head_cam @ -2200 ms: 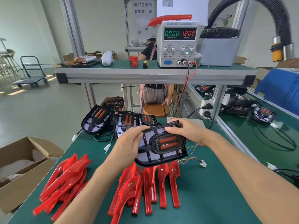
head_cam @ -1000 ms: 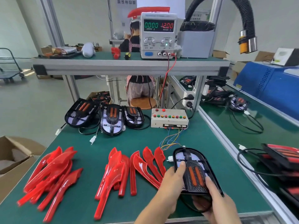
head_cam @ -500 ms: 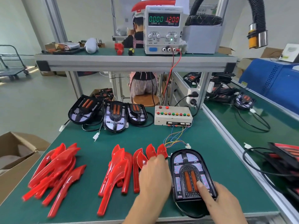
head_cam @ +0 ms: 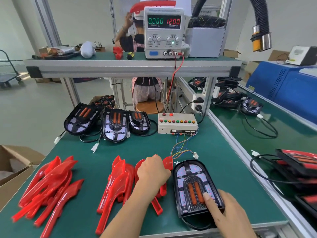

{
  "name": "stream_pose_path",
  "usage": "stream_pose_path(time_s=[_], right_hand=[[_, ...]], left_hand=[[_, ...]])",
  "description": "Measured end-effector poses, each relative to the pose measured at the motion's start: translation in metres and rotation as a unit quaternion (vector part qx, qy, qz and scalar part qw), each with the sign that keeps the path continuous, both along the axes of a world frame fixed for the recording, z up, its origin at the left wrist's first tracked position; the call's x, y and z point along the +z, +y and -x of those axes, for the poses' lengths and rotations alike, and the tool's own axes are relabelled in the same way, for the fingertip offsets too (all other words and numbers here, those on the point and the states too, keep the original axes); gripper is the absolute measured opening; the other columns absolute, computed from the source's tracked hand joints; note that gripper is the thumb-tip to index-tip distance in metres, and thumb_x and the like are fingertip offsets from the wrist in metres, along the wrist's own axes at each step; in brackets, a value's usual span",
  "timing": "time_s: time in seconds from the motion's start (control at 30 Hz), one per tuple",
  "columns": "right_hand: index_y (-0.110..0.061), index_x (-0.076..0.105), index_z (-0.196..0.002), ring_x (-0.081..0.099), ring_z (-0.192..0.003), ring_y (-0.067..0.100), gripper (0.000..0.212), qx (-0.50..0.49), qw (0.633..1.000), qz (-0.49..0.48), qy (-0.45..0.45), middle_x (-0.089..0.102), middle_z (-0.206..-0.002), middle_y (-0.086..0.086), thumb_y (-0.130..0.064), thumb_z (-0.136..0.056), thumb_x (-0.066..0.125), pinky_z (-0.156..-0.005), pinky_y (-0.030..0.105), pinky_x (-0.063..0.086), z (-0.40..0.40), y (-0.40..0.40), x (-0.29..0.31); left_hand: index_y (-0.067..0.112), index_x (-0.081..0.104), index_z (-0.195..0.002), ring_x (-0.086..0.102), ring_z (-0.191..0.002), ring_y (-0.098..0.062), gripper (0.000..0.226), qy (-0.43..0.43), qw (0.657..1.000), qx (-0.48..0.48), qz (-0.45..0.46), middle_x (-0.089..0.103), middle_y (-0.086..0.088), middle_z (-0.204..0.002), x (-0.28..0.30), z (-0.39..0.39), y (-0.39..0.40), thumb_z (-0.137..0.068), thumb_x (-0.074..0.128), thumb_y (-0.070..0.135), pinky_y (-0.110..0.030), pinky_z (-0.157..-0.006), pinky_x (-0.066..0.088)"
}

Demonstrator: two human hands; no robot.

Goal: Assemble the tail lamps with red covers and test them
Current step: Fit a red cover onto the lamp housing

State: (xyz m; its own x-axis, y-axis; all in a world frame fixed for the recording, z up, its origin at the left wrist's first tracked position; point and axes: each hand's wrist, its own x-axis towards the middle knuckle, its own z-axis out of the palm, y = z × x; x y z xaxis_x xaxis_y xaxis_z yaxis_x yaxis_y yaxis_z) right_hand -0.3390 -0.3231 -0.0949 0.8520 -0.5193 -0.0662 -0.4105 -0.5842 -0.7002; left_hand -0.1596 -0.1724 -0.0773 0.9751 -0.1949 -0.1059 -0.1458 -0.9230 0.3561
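Note:
A black tail lamp base (head_cam: pixel 193 184) with two orange strips lies flat on the green mat near the front edge. My right hand (head_cam: pixel 228 213) holds its near right corner, thumb on top. Just left of it my left hand (head_cam: pixel 152 174) curls over a red cover (head_cam: pixel 169 163) in the middle group of red covers (head_cam: pixel 120 182). A second pile of red covers (head_cam: pixel 49 184) lies at the left. The test box (head_cam: pixel 177 123) with coloured buttons sits behind, its loose wires and white plug (head_cam: pixel 195 155) ending beside the lamp.
Three more lamp bases (head_cam: pixel 115 124) with cables stand at the back of the mat. The power supply (head_cam: pixel 163 31) on the upper shelf reads 0.000 and 12.00. A cardboard box (head_cam: pixel 12 167) is at the left, stacked lamps (head_cam: pixel 298 170) on the right bench. A person sits behind the shelf.
I brought the lamp base down from mid-air and laid it flat on the mat at the right. My left hand left the lamp and moved onto the red covers.

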Motion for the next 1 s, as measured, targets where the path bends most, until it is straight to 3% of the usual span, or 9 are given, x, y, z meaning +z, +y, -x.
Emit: stream_pose_path(time_s=[0.13, 0.3, 0.43, 0.7, 0.83, 0.9, 0.97, 1.0], right_hand=[[-0.046, 0.057, -0.115, 0.061, -0.098, 0.010, 0.062, 0.005, 1.000, 0.004, 0.001, 0.061, -0.105, -0.010, -0.084, -0.073, 0.031, -0.087, 0.036, 0.049, 0.001, 0.000, -0.001], [-0.046, 0.057, -0.114, 0.061, -0.098, 0.007, 0.061, 0.011, 1.000, -0.002, 0.005, 0.061, -0.106, -0.011, -0.083, -0.073, 0.031, -0.086, 0.034, 0.050, -0.001, -0.001, 0.000], [-0.049, 0.055, -0.110, 0.061, -0.097, 0.005, 0.055, 0.010, 1.000, -0.005, 0.006, 0.061, -0.105, -0.012, -0.083, -0.074, 0.030, -0.086, 0.033, 0.050, 0.000, -0.001, 0.000], [-0.049, 0.055, -0.102, 0.060, -0.093, 0.006, 0.054, -0.003, 1.000, -0.001, 0.002, 0.060, -0.099, -0.010, -0.085, -0.070, 0.029, -0.084, 0.034, 0.049, -0.001, 0.001, 0.001], [-0.047, 0.055, -0.116, 0.060, -0.096, 0.007, 0.062, -0.011, 1.000, -0.011, 0.000, 0.057, -0.106, -0.011, -0.083, -0.070, 0.033, -0.087, 0.035, 0.048, 0.000, 0.002, 0.000], [-0.042, 0.052, -0.129, 0.058, -0.102, 0.008, 0.069, -0.030, 0.999, -0.022, -0.016, 0.053, -0.114, -0.011, -0.079, -0.072, 0.038, -0.089, 0.035, 0.045, 0.002, 0.003, 0.000], [-0.031, 0.059, -0.133, 0.058, -0.100, 0.009, 0.069, -0.075, 0.994, -0.016, -0.076, 0.053, -0.114, -0.007, -0.069, -0.076, 0.047, -0.085, 0.034, 0.043, 0.004, 0.004, 0.002], [-0.028, 0.065, -0.126, 0.057, -0.096, 0.006, 0.060, -0.097, 0.988, -0.003, -0.122, 0.056, -0.109, -0.007, -0.062, -0.079, 0.052, -0.081, 0.031, 0.043, 0.005, 0.005, 0.005]], left_hand=[[0.014, 0.051, -0.096, 0.065, -0.106, -0.035, 0.026, -0.010, 0.999, 0.022, 0.026, 0.065, -0.012, -0.111, 0.000, -0.001, 0.012, -0.086, 0.064, 0.034, -0.031, -0.072, 0.041], [0.007, 0.056, -0.113, 0.064, -0.110, -0.034, 0.031, -0.015, 1.000, -0.002, 0.003, 0.065, -0.014, -0.116, -0.007, 0.001, 0.007, -0.093, 0.058, 0.030, -0.035, -0.076, 0.046], [0.012, 0.059, -0.101, 0.067, -0.101, -0.031, 0.040, -0.041, 0.999, -0.008, -0.016, 0.067, -0.008, -0.105, -0.010, 0.007, 0.002, -0.095, 0.052, 0.051, -0.033, -0.070, 0.041], [0.013, 0.059, -0.115, 0.066, -0.110, -0.031, 0.037, -0.003, 0.994, -0.043, -0.098, 0.066, -0.007, -0.118, -0.007, 0.006, -0.004, -0.084, 0.066, 0.034, -0.033, -0.075, 0.044], [0.014, 0.058, -0.110, 0.065, -0.109, -0.031, 0.038, -0.004, 0.999, -0.006, -0.053, 0.066, -0.007, -0.112, 0.014, 0.011, 0.009, -0.082, 0.064, 0.039, -0.032, -0.078, 0.046], [0.017, 0.057, -0.085, 0.065, -0.087, -0.028, 0.025, -0.023, 1.000, 0.013, 0.014, 0.062, -0.003, -0.083, 0.025, 0.012, 0.024, -0.079, 0.064, 0.040, -0.031, -0.068, 0.045], [0.015, 0.050, -0.060, 0.050, -0.055, -0.018, 0.039, -0.013, 0.988, 0.005, 0.153, 0.049, 0.004, -0.054, 0.030, 0.018, 0.035, -0.079, 0.067, 0.044, -0.027, -0.051, 0.039], [0.012, 0.052, -0.057, 0.042, -0.047, -0.014, 0.046, 0.016, 0.971, -0.017, 0.237, 0.046, 0.006, -0.047, 0.033, 0.025, 0.036, -0.081, 0.069, 0.047, -0.024, -0.045, 0.036]])
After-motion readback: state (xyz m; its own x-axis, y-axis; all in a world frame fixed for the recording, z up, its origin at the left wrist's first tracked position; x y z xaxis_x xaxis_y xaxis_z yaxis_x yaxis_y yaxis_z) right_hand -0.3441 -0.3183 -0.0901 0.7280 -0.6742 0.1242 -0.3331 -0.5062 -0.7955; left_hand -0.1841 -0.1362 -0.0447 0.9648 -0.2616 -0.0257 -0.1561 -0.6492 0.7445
